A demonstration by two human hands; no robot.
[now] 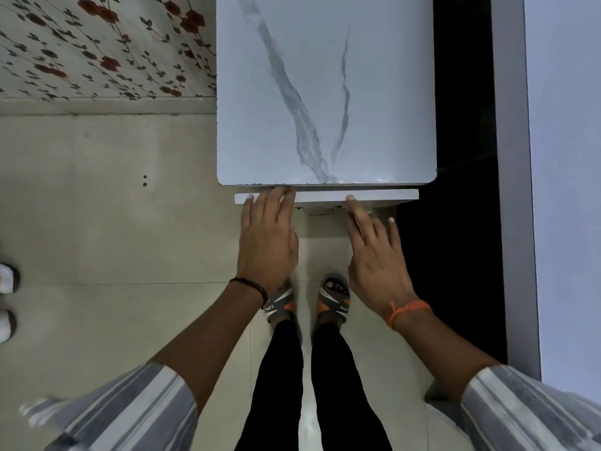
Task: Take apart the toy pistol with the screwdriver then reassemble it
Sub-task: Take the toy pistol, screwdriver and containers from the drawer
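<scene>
- while both hands reach toward the near edge of the marble-pattern table [325,92], no toy pistol and no screwdriver visible anywhere in view; whereabouts cannot be told.
- left hand [268,236]: open, fingers spread, fingertips laid on the left part of the white drawer front [322,196] just below the table's near edge; clamped on nothing.
- right hand [377,252]: open, fingers apart, index tip touching the same drawer front toward its right part, remaining fingers clear of it; holding nothing.
- hands well apart from each other, one on each side of the drawer's middle; neither clearly nearer, both at the front panel.
- drawer front: long axis running left to right, parallel to the near table edge, standing slightly proud of the table toward the near side; a narrow gap behind it shows something thin and reddish, too small to identify.
- tabletop bare of objects in the visible part; dark gap and a pale surface [566,157] to the right, tiled floor [130,206] to the left.
- sandalled feet [309,301] directly below, between the hands, close to the drawer.
- judgement: task not yet begun; pistol and tool possibly inside the drawer, unconfirmed.
- judgement: coming move turns on the drawer lying straight ahead, far of the hands, its travel toward the near side; an even two-handed pull likely needed to keep it square.
- risk noted: feet and legs stand in the drawer's path; limited room to draw it out.
</scene>
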